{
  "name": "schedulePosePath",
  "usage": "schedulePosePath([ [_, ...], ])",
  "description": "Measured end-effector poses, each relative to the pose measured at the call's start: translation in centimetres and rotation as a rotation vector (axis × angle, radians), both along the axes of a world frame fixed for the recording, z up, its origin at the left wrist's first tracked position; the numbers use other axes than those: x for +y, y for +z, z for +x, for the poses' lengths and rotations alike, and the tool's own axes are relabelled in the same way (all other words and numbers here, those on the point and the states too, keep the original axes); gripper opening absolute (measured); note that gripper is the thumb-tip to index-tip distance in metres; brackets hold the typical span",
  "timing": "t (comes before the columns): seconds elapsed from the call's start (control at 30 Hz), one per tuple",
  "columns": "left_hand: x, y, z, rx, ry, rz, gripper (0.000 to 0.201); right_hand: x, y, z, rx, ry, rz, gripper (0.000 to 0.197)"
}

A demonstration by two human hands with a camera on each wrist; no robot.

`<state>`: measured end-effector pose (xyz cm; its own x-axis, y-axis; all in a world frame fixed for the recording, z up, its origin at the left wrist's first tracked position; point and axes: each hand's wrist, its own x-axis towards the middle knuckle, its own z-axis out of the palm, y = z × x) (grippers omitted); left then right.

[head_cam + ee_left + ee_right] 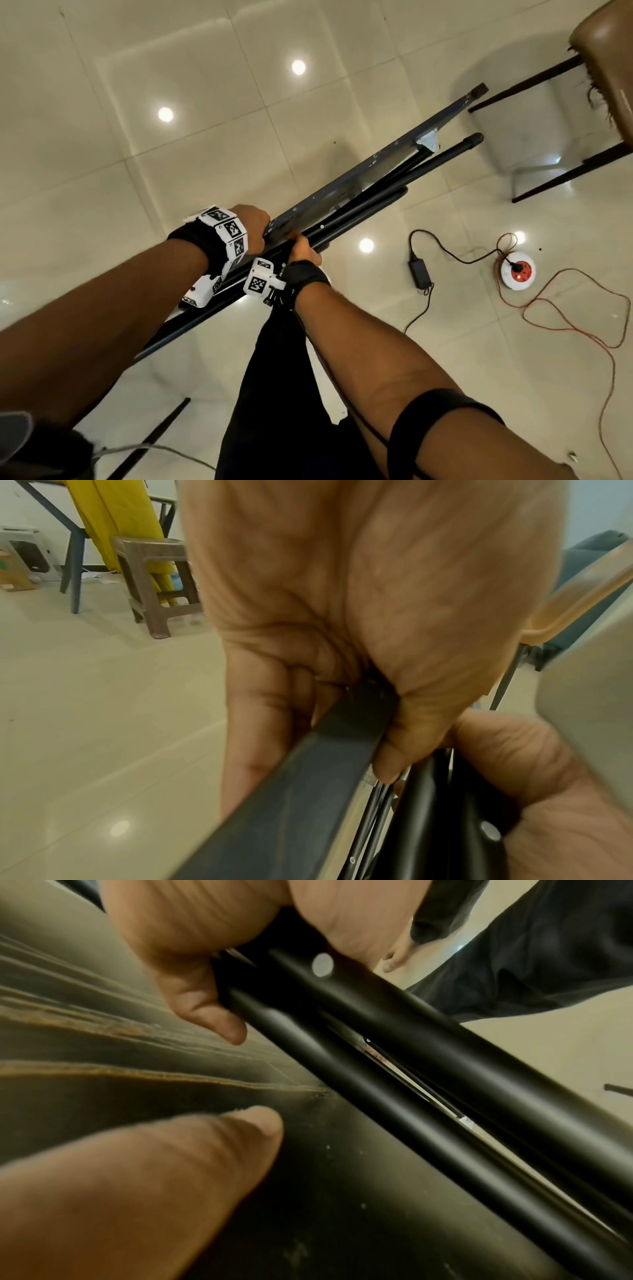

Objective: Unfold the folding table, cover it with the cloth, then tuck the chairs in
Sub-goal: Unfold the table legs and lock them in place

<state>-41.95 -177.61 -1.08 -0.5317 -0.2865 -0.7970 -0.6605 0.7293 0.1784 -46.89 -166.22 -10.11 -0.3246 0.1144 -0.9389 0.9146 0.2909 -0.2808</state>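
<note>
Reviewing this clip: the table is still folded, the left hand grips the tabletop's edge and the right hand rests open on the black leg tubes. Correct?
Not quite. The right hand is not open: the right wrist view shows its fingers curled in a grip round the black leg tubes. The rest holds: the table is still folded, and the left hand grips the tabletop's edge.

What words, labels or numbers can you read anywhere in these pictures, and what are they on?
No words, brand names or numbers can be read in any view.
The white wrist tags by the left hand carry black-and-white square code patterns, not text.
A similar tag sits by the right hand.
The power adapter shows no legible label.
The folding table bears only scuffs.
</note>
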Motion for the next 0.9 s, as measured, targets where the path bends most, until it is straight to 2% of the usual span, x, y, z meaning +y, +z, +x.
schedulePosePath([
  [0.1, -3.1, -0.8, -0.4, 0.006, -0.046, -0.014, 0.012, -3.5, -1.0, 0.4, 0.006, -0.085, 0.002, 0.065],
  [0.23, -6.9, -1.6, -0.6, 0.000, -0.124, -0.028, 0.011, -7.2, -5.4, 1.9, 0.014, -0.228, -0.002, 0.083],
  [0.33, -8.8, -2.2, -0.8, -0.009, -0.172, -0.034, 0.013, -9.2, -5.2, 2.2, 0.009, -0.282, -0.012, 0.090],
  [0.43, -10.2, -2.8, -0.5, -0.001, -0.190, -0.048, 0.016, -10.6, -5.3, 2.4, -0.006, -0.294, -0.010, 0.090],
  [0.57, -11.8, -3.8, -0.1, 0.004, -0.209, -0.049, 0.015, -11.8, -8.8, 3.6, -0.010, -0.297, 0.007, 0.097],
  [0.73, -12.9, -4.1, 0.2, -0.020, -0.215, -0.030, 0.016, -12.4, -8.8, 3.7, -0.003, -0.286, 0.013, 0.090],
  [0.9, -13.2, -4.3, 0.4, -0.022, -0.194, -0.032, 0.018, -12.7, -11.1, 4.1, 0.032, -0.301, 0.028, 0.097],
])
